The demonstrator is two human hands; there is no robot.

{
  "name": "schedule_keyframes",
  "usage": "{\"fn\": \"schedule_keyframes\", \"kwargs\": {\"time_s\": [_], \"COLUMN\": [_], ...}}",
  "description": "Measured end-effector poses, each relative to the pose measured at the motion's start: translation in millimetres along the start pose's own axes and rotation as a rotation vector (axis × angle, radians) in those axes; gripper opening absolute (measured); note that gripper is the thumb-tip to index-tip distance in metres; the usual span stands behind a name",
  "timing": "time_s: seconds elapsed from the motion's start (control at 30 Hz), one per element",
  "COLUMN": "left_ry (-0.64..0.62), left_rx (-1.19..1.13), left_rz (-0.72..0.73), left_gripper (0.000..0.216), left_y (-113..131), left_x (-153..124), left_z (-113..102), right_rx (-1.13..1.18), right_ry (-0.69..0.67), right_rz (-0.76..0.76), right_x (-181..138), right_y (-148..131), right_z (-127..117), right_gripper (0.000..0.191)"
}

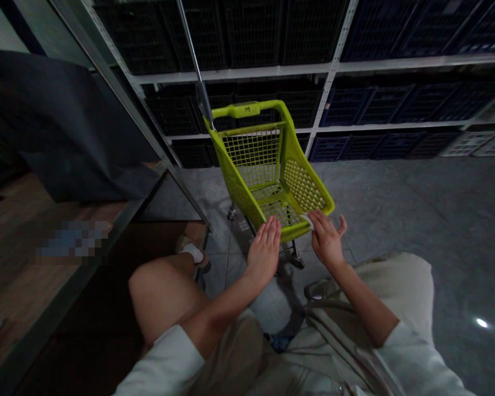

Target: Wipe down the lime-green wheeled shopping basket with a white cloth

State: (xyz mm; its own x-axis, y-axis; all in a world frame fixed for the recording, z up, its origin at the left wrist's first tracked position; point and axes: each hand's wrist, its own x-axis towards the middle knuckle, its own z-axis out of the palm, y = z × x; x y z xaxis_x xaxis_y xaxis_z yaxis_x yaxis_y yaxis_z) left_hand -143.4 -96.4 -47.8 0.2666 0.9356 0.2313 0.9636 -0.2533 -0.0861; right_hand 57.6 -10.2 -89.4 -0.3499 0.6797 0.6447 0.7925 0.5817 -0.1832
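Observation:
A yellow-green shopping cart (pixel 305 190) with a latticed basket stands upright on the floor in front of my knees. My left hand (pixel 266 247) is at the left part of its near rim, fingers stretched out and held together, with nothing visible in them. At the right part of that rim, my right hand (pixel 326 237) has its fingers bent over a small white piece of cloth or tissue (pixel 307 221), mostly hidden by the fingers. The little finger sticks out to the side. No goods show inside the basket.
White metal shelves (pixel 272 71) with rows of dark crates (pixel 251 33) stand behind the cart. A long metal pole (pixel 192 44) rises from the cart's back left corner. To the left is a wooden-topped table (pixel 119 212) with dark sheeting (pixel 78 132) over it.

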Motion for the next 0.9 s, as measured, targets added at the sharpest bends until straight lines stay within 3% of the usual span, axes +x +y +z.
{"fn": "schedule_keyframes", "kwargs": {"time_s": [0.13,0.23,0.33,0.47,0.57,0.67,0.77,0.9], "left_ry": [0.015,0.018,-0.004,-0.030,-0.036,-0.020,-0.011,-0.011], "left_rx": [-0.033,-0.040,-0.030,-0.015,-0.002,-0.014,-0.047,-0.066], "left_rz": [-0.004,0.000,0.014,0.025,0.024,0.020,0.024,0.024], "left_gripper": [0.066,0.066,0.065,0.064,0.063,0.064,0.066,0.071], "left_y": [-1.1,-2.3,-3.1,-2.7,-1.9,-1.6,-2.2,-3.3], "left_x": [-2.5,-3.3,-2.9,-1.6,-0.5,0.5,0.6,-1.1], "left_z": [-0.4,-2.3,-4.8,-5.0,-3.1,-1.9,-1.6,-1.2], "right_rx": [0.135,0.152,0.119,0.013,-0.093,-0.122,-0.072,0.047], "right_ry": [-0.097,-0.124,-0.146,-0.121,-0.006,0.065,0.113,0.100], "right_rz": [-0.020,-0.045,-0.153,-0.266,-0.183,-0.094,0.032,0.121], "right_x": [-4.1,-3.3,-3.1,0.5,6.9,11.5,9.4,0.8], "right_y": [-70.3,-81.8,-57.3,12.0,67.4,91.9,69.0,-6.6], "right_z": [6.2,8.4,6.9,1.2,-0.2,5.0,13.2,17.7], "right_gripper": [0.051,0.051,0.051,0.049,0.046,0.044,0.040,0.039]}}
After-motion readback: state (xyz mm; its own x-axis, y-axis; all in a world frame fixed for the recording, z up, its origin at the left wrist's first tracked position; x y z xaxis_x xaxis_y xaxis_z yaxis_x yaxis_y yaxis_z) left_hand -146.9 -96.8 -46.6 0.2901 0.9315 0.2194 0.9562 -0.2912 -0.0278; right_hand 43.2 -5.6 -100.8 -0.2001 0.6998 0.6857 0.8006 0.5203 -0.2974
